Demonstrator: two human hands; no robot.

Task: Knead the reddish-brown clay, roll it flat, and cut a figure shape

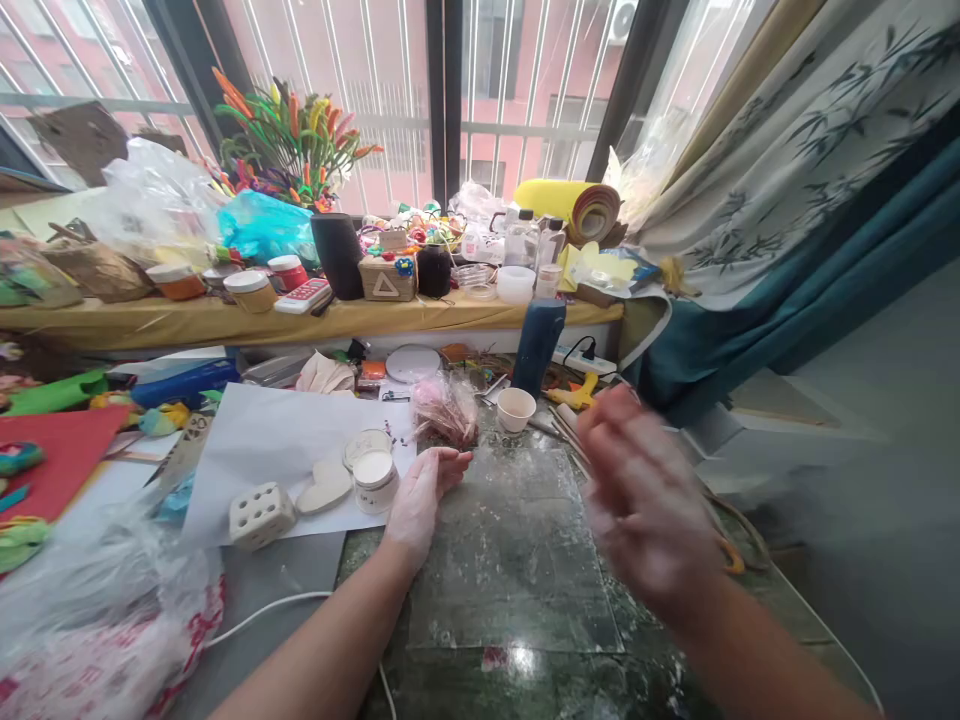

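My left hand point(421, 497) lies open on the left edge of a clear plastic sheet point(517, 560), palm turned up and white with powder, holding nothing. An open white jar point(375, 480) stands just left of it, its lid point(367, 446) behind it. My right hand point(645, 495) hovers above the sheet's right side, smeared by motion; its fingers look spread and nothing shows in it. A small bag with pink material point(446, 410) and a white paper cup point(516, 408) sit just beyond the sheet.
A white sheet of paper point(277, 440) carries a white block with holes point(261, 515) and a heart-shaped piece point(324, 488). A dark blue bottle point(538, 345), a yellow glue gun point(574, 394) and sticks lie behind. The shelf point(225, 320) is crowded with jars. Plastic bags point(97, 610) sit at the left.
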